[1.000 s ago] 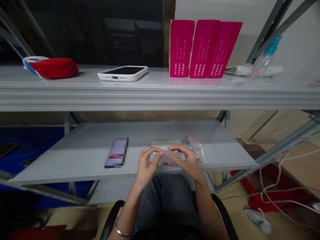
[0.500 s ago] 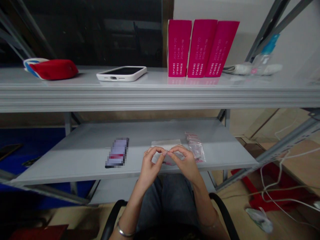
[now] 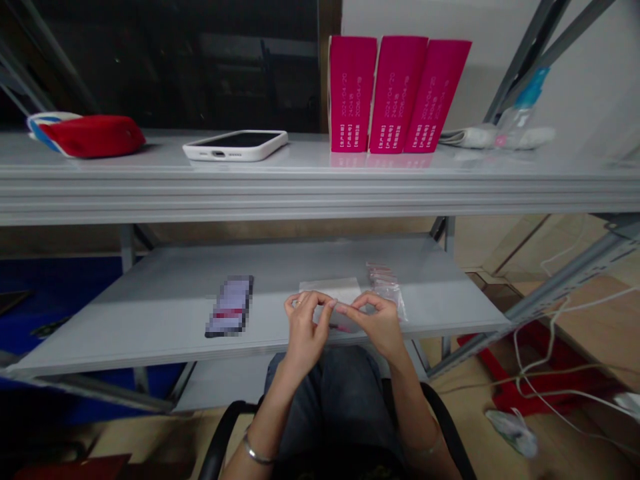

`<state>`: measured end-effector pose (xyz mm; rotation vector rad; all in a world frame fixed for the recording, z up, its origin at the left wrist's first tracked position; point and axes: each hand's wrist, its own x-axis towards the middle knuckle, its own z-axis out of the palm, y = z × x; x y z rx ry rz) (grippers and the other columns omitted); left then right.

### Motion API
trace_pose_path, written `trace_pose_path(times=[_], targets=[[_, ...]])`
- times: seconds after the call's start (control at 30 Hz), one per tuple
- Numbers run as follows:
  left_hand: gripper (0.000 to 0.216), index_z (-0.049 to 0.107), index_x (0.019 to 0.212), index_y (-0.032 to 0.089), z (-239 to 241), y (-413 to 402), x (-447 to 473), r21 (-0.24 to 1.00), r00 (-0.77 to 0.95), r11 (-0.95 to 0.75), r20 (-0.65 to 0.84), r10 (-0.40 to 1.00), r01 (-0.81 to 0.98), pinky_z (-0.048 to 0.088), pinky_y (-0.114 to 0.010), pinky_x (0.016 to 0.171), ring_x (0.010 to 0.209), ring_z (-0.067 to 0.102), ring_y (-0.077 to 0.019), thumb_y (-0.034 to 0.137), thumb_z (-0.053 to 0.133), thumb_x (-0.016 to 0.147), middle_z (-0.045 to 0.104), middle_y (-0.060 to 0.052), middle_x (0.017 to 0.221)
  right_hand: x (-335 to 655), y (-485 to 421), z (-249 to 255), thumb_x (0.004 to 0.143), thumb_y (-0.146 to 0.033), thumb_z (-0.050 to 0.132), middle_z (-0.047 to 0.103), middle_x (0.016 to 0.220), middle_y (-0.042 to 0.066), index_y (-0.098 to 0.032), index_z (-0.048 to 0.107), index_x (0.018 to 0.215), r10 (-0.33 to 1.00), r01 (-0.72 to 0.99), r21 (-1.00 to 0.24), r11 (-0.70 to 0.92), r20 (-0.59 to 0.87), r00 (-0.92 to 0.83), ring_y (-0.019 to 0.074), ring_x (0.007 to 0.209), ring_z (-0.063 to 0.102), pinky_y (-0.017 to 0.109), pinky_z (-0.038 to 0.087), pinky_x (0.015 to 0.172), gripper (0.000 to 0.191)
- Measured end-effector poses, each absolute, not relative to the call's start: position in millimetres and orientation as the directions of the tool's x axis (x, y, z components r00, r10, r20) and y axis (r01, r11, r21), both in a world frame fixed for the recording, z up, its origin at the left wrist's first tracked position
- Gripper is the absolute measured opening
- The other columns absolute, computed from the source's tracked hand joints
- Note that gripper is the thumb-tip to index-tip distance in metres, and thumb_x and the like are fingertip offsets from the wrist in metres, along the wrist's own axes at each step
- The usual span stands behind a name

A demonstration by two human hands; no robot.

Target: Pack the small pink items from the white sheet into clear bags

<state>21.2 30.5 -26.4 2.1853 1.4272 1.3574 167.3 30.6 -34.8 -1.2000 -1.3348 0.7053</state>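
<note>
Over the front edge of the lower grey shelf [image 3: 165,313], my left hand [image 3: 306,328] and my right hand [image 3: 381,323] pinch the top edge of a small clear plastic bag [image 3: 341,319] with something pink inside. Thumbs and forefingers of both hands are pressed together on the bag, fingertips nearly meeting. Behind the hands lies a flat stack of empty clear bags [image 3: 331,288]. To the right lies a pile of small bags with pink contents [image 3: 385,285].
A dark phone-shaped object [image 3: 230,314] lies on the lower shelf, left of my hands. On the upper shelf are a white-cased phone [image 3: 235,145], three pink boxes [image 3: 395,93], a red pouch [image 3: 86,135] and a bottle [image 3: 515,113]. White cables [image 3: 555,360] trail over the floor at right.
My fingertips have drawn closer together along the bag's top edge. The view has shifted slightly to the left and down.
</note>
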Motion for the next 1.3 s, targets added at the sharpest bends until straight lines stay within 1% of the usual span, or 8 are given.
trace_pose_path(times=[0.17,0.4,0.63,0.77,0.93,1.1,1.17,1.3], targets=[[0.014,0.055,0.078,0.02,-31.7,34.3,24.0,0.592,0.093,-0.505,0.587,0.804,0.628,0.025,-0.036,0.093,0.081,0.056,-0.0156,0.026,0.048,0.089,0.063,0.001,0.078,176.9,28.5,-37.4,0.07,-0.035,0.072,0.065,0.067,0.0,-0.019,0.067,0.064,0.921,0.242,-0.911,0.334,0.37,0.123,0.0156,0.069,0.059,0.028,0.044,0.07,0.018],[0.018,0.057,0.074,0.019,-46.5,40.9,36.7,0.719,0.073,-0.468,0.506,0.859,0.514,0.033,-0.032,0.083,0.077,0.056,-0.0159,0.029,0.05,0.087,0.063,0.001,0.074,201.9,26.4,-49.5,0.069,-0.036,0.072,0.07,0.069,0.002,-0.02,0.072,0.067,0.952,0.211,-0.939,0.271,0.294,0.085,0.0172,0.069,0.062,0.03,0.046,0.069,0.016],[0.021,0.062,0.074,0.016,-68.9,48.7,72.2,0.925,0.139,-0.34,0.319,0.937,0.167,0.04,-0.023,0.062,0.069,0.055,-0.0135,0.034,0.054,0.083,0.063,-0.001,0.072,237.5,22.5,-70.5,0.056,-0.045,0.077,0.061,0.053,-0.001,-0.016,0.062,0.052,0.939,0.222,-0.97,0.101,0.167,0.302,0.0124,0.051,0.051,0.025,0.039,0.052,0.034],[0.022,0.065,0.072,0.015,-86.7,62.9,97.2,0.979,0.185,-0.204,0.205,0.961,-0.022,0.041,-0.023,0.055,0.058,0.054,-0.0124,0.036,0.061,0.076,0.064,-0.002,0.067,257.9,24.7,-85.7,0.053,-0.048,0.077,0.062,0.054,0.001,-0.015,0.063,0.055,0.91,0.215,-0.975,0.061,0.143,0.389,0.0135,0.052,0.052,0.026,0.04,0.053,0.036],[0.025,0.066,0.073,0.014,-104.5,86.2,120.1,0.979,0.109,-0.157,0.171,0.979,-0.132,0.041,-0.022,0.05,0.05,0.052,-0.0118,0.039,0.064,0.072,0.06,-0.001,0.057,277.7,35.0,-96.6,0.061,-0.052,0.07,0.068,0.07,0.008,-0.012,0.067,0.074,0.86,0.23,-0.97,0.075,0.18,0.478,0.0185,0.061,0.059,0.031,0.047,0.062,0.041],[0.026,0.065,0.078,0.015,-119.5,105.1,133.6,0.975,0.029,-0.174,0.18,0.983,-0.138,0.043,-0.022,0.051,0.052,0.057,-0.0129,0.041,0.061,0.075,0.06,-0.001,0.057,270.8,36.2,-103.3,0.079,-0.049,0.053,0.064,0.106,0.017,-0.01,0.06,0.109,0.651,0.589,-0.808,0.016,0.456,0.607,0.0249,0.087,0.06,0.039,0.046,0.08,0.05],[0.027,0.064,0.08,0.015,-125.6,109.5,138.1,0.976,0.019,-0.174,0.178,0.984,-0.13,0.045,-0.022,0.05,0.053,0.059,-0.0132,0.041,0.06,0.076,0.063,-0.002,0.062,257.6,34.4,-109.0,0.085,-0.045,0.045,0.057,0.122,0.017,-0.012,0.052,0.124,0.692,0.716,-0.698,0.02,0.526,0.494,0.0263,0.109,0.053,0.04,0.041,0.092,0.052],[0.028,0.066,0.086,0.013,-134.2,113.6,144.0,0.979,0.021,-0.188,0.19,0.982,-0.083,0.047,-0.023,0.053,0.057,0.06,-0.0142,0.039,0.057,0.079,0.066,-0.006,0.069,233.5,35.9,-129.8,0.091,-0.04,0.034,0.04,0.141,0.014,-0.018,0.036,0.139,0.862,0.846,-0.533,-0.03,0.414,0.291,0.0257,0.128,0.038,0.041,0.034,0.097,0.052]])
